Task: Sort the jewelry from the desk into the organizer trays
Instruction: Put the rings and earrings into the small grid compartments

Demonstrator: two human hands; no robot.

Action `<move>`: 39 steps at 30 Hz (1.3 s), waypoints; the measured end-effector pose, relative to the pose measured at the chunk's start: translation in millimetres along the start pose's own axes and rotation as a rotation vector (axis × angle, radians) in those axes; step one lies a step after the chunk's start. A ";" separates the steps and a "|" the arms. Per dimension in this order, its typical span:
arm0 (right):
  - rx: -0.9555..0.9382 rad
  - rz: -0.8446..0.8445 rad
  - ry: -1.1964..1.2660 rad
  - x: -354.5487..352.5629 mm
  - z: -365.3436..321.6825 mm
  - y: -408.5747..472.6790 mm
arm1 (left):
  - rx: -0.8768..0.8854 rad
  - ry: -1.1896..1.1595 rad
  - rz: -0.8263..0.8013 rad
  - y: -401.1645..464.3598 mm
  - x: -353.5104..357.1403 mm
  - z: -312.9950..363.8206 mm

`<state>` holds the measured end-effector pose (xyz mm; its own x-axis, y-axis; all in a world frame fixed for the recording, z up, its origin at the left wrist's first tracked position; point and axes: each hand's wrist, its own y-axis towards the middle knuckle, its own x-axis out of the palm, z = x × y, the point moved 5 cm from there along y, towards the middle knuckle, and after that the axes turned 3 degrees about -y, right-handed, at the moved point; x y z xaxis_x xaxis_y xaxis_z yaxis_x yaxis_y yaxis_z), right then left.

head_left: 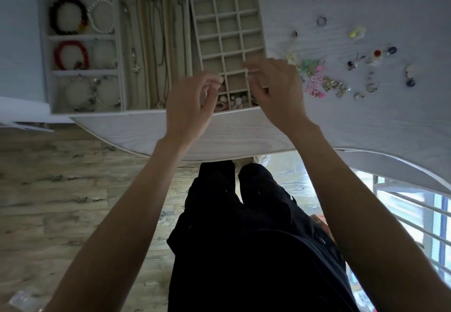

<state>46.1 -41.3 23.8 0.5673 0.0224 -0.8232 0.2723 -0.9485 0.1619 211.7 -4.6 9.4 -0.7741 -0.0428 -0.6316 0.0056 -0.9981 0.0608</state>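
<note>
The grid tray [228,13] of small square cells stands on the white desk [366,121], and its nearest cells hold several small earrings [235,100]. My left hand [192,102] hovers over the tray's near left corner, thumb and forefinger pinching a small pale earring [221,80]. My right hand [277,87] is above the near right cells with its fingers curled down and blurred; what they hold is unclear. Loose jewelry [324,83] lies scattered on the desk to the right: flower pieces, rings and earrings.
The bracelet tray [83,38] at the far left holds red, dark and white bracelets. The middle tray [152,50] holds necklaces in long slots. A ring [321,21] and a yellow piece [356,32] lie farther back. The desk's curved front edge is near my legs.
</note>
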 end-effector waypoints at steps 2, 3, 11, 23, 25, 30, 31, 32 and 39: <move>0.041 0.055 0.062 -19.9 6.4 -7.9 | -0.048 -0.116 -0.022 -1.1 9.1 19.1; 0.064 0.071 0.078 -29.4 12.2 -12.9 | -0.057 -0.160 -0.045 -0.3 16.8 29.1; 0.286 -0.091 -0.179 -74.5 102.6 -67.0 | 0.047 -0.023 -0.419 26.5 113.5 95.5; 0.363 -0.044 -0.227 -128.2 223.2 -61.6 | 0.077 0.361 -0.233 99.3 208.4 137.1; 0.331 -0.031 -0.180 -127.7 229.9 -41.2 | 0.024 0.278 -0.217 114.7 216.5 135.6; 0.257 -0.153 -0.184 -110.4 242.3 6.1 | 0.077 0.278 -0.308 142.5 246.7 135.9; 0.260 -0.174 -0.215 -107.5 244.9 11.0 | 0.099 0.338 -0.318 147.5 253.5 134.5; 0.263 -0.185 -0.250 -105.3 247.4 14.3 | 0.111 0.400 -0.308 151.2 257.3 134.0; 0.194 -0.180 -0.226 -97.8 232.6 18.5 | 0.028 0.297 -0.177 127.9 244.3 134.1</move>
<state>-185.2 -134.5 -19.2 0.3310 0.1445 -0.9325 0.1874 -0.9786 -0.0852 -61.6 -136.9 -33.5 -0.5432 0.1156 -0.8316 -0.1331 -0.9898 -0.0507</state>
